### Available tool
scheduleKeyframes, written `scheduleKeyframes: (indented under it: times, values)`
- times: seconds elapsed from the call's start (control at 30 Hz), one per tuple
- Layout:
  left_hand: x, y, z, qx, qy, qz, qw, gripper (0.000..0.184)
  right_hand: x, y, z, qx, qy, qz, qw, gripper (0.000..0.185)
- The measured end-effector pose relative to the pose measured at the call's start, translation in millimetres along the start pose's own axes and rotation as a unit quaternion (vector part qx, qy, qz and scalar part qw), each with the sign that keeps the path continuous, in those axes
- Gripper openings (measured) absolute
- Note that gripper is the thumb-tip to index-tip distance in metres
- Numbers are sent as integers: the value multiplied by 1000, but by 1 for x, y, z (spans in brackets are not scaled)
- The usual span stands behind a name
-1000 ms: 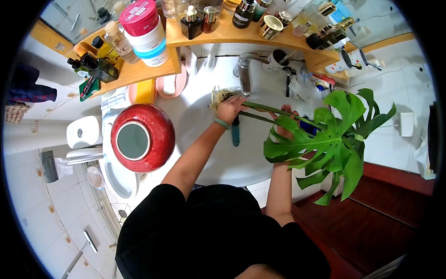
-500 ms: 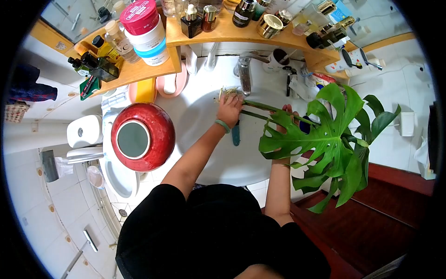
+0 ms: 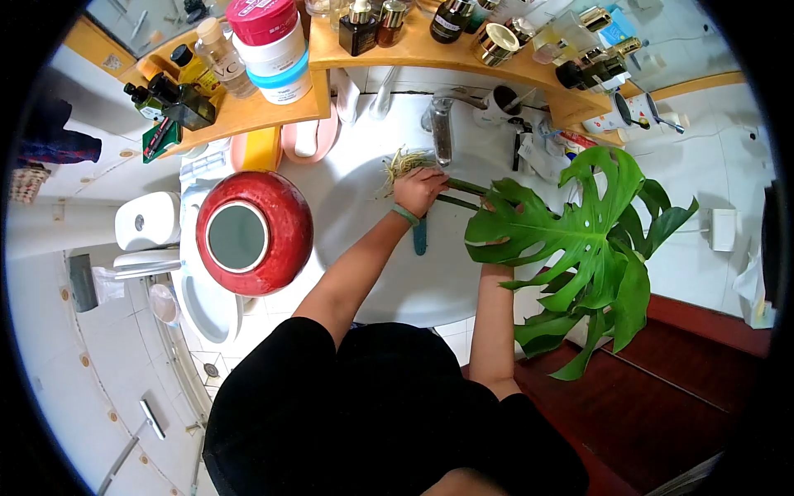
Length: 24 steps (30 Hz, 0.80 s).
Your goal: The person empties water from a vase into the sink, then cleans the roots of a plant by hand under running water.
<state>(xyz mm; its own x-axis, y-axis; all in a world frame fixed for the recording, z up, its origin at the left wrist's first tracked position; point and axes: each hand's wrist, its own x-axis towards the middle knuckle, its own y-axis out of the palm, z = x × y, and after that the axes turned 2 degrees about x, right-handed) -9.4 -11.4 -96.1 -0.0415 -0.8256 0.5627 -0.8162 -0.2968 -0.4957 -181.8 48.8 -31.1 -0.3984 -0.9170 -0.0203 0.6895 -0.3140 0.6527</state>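
My left hand [image 3: 420, 190] is wrapped round the stems of a large-leafed green plant [image 3: 579, 240], close to its pale roots [image 3: 404, 163], over the white sink [image 3: 389, 285]. The roots hang just left of the faucet [image 3: 441, 136]. Broad leaves spread to the right and cover nearly all of my right hand [image 3: 495, 241], whose fingers are hidden. Below the stems, a teal-handled tool [image 3: 420, 238] lies in the basin. A round red pot [image 3: 285, 223] with a pale circular face stands on the left of the sink.
A wooden shelf [image 3: 397, 54] with several bottles and jars runs above the sink. A dark cup [image 3: 500, 106] stands behind the faucet. A pink soap dish [image 3: 324, 132] is at the back left. Dark red wooden panels [image 3: 628, 405] lie at the lower right.
My left hand has slid off the roots onto the stems beside them, and the roots show again. The leaves have turned and now hide my right hand. The whole view has shifted slightly.
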Motion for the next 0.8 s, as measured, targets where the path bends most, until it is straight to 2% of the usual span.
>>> scheduleKeyframes:
  times: [0.23, 0.4, 0.53, 0.7, 0.8]
  values:
    - [-6, 3, 1, 20, 12, -33, 999, 11, -6, 1, 6, 17, 42, 50, 998, 38]
    - [-13, -2, 1, 29, 36, 3, 999, 6, -9, -3, 6, 25, 65, 71, 995, 39]
    - [-21, 3, 4, 26, 56, -13, 998, 6, -8, -5, 6, 33, 76, 82, 993, 39]
    - [-22, -7, 5, 28, 87, 10, 996, 8, -4, -4, 5, 41, 82, 94, 991, 40]
    - [-28, -5, 7, 18, 66, 21, 997, 7, -2, -5, 5, 48, 84, 100, 990, 41]
